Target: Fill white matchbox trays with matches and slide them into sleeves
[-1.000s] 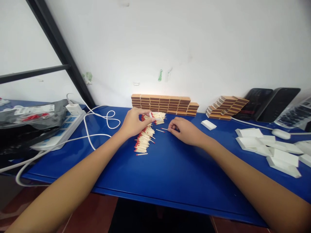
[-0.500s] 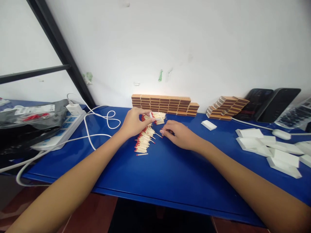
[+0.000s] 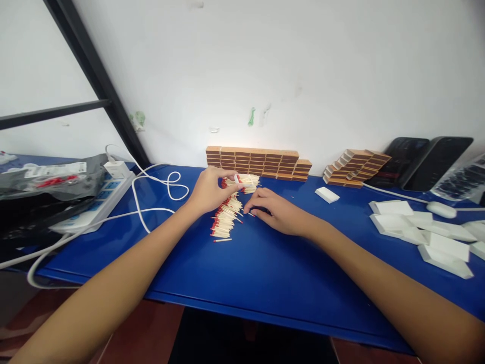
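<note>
Glossy blue flat-topped table [image 3: 265, 273] under everything; long low stack of brown-sided, orange-edged cardboard matchboxes [image 3: 257, 162] along the wall; loose pile of white open cardboard trays [image 3: 435, 240] at far right; stepped, leaning stack of brown-and-white matchboxes [image 3: 354, 167] near the wall, right of the long one; right hand [image 3: 278, 212] just beside the matches, fingers bent, thumb and fingertips near each other, a pale bit of matchstick showing there, cannot tell whether it is gripped; left hand [image 3: 211, 191] pinching between thumb and fingers; heap of pale wooden red-tipped matches [image 3: 226, 220] on the table under and in front of that hand; single white cardboard tray [image 3: 327, 194] alone right of centre; small white cardboard box tray [image 3: 237, 178] in the left pinch, above the heap, partly hidden by fingers.
</note>
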The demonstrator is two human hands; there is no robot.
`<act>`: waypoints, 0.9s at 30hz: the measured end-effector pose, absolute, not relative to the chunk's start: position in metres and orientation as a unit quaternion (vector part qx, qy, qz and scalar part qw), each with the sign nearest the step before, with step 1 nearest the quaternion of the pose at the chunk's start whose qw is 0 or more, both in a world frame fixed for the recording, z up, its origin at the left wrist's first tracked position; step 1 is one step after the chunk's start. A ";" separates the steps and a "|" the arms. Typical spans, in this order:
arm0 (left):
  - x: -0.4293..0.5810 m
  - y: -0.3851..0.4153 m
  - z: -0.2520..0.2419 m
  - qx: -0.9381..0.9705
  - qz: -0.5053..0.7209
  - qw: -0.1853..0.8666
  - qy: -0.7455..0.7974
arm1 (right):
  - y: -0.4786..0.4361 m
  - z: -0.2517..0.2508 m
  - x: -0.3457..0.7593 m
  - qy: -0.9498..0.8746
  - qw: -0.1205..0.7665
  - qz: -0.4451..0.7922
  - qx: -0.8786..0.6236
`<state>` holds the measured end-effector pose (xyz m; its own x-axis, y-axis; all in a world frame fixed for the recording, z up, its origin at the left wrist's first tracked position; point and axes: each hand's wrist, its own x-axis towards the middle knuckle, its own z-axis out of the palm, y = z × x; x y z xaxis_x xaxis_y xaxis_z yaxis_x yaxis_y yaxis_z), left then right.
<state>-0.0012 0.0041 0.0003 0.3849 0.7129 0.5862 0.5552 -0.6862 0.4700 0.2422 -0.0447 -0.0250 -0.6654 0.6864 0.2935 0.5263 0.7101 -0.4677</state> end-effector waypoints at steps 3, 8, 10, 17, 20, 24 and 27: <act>-0.001 0.004 0.000 0.826 0.399 0.095 0.388 | -0.044 -0.022 0.246 -0.889 0.213 0.164 -0.370; -0.001 0.004 0.000 0.824 0.409 0.095 0.380 | -0.039 -0.021 0.257 -0.874 0.197 0.153 -0.417; -0.001 0.004 0.000 0.827 0.408 0.096 0.374 | -0.036 -0.024 0.258 -0.867 0.199 0.149 -0.432; -0.001 0.004 -0.001 0.829 0.403 0.093 0.376 | -0.030 -0.036 0.254 -0.847 0.224 0.086 -0.474; -0.001 0.003 0.000 0.827 0.403 0.095 0.380 | -0.029 -0.038 0.255 -0.844 0.227 0.064 -0.482; -0.001 0.002 0.001 0.826 0.398 0.095 0.388 | -0.028 -0.040 0.260 -0.837 0.248 0.049 -0.485; -0.001 0.003 0.001 0.825 0.399 0.100 0.387 | -0.026 -0.041 0.262 -0.844 0.232 0.060 -0.479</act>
